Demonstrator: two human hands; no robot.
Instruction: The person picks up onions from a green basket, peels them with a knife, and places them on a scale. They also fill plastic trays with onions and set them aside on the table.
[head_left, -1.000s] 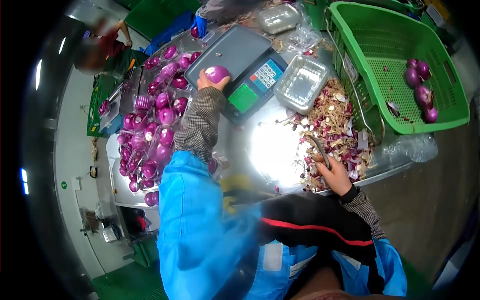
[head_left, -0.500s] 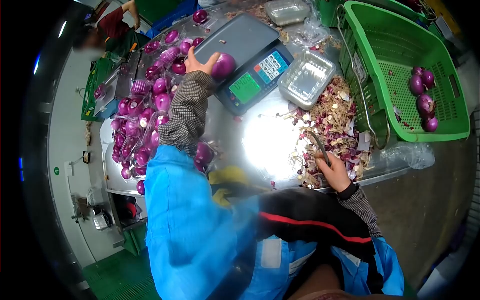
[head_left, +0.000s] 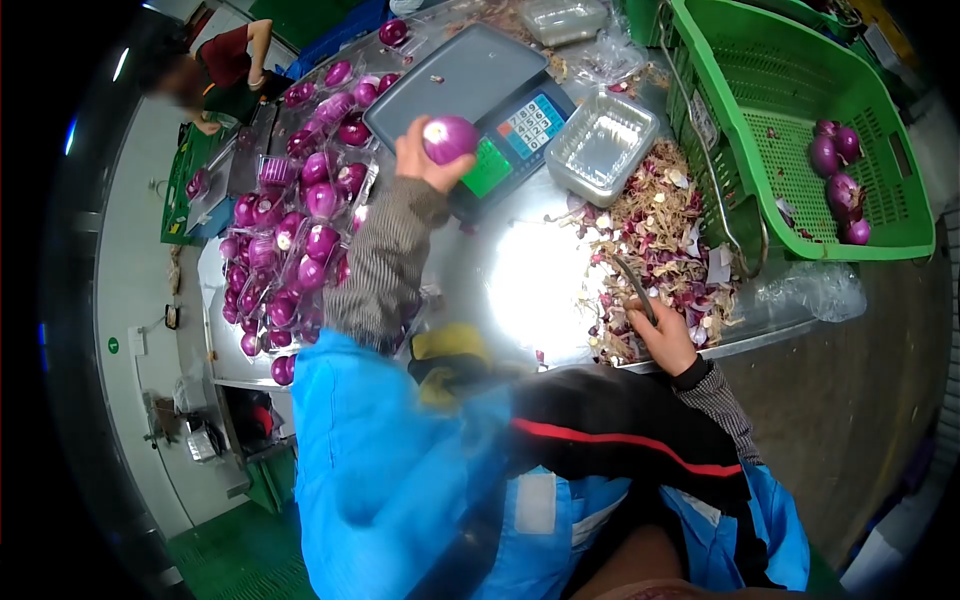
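Note:
My left hand (head_left: 424, 160) is closed around a peeled red onion (head_left: 449, 140), above the lower edge of the digital scale (head_left: 455, 80). A pale cut end of the onion faces me. The scale's green display (head_left: 488, 170) is lit and partly hidden by the hand. My right hand (head_left: 664, 335) grips a thin curved knife (head_left: 636, 288) over a heap of onion skins and trimmings (head_left: 660, 220). Between the scale and the heap stands a clear plastic tray (head_left: 602, 148) with nothing in it.
Several red onions (head_left: 322, 200), many in clear packs, cover the table's left side. A green crate (head_left: 745, 190) on the right holds several onions. Another clear tray (head_left: 565, 18) and a crumpled plastic bag (head_left: 612, 58) lie at the back. A person (head_left: 228, 65) stands at far left.
My left hand has drawn the onion off the scale's platform toward me and turned it, baring its pale end. My right hand stays over the trimmings with the knife.

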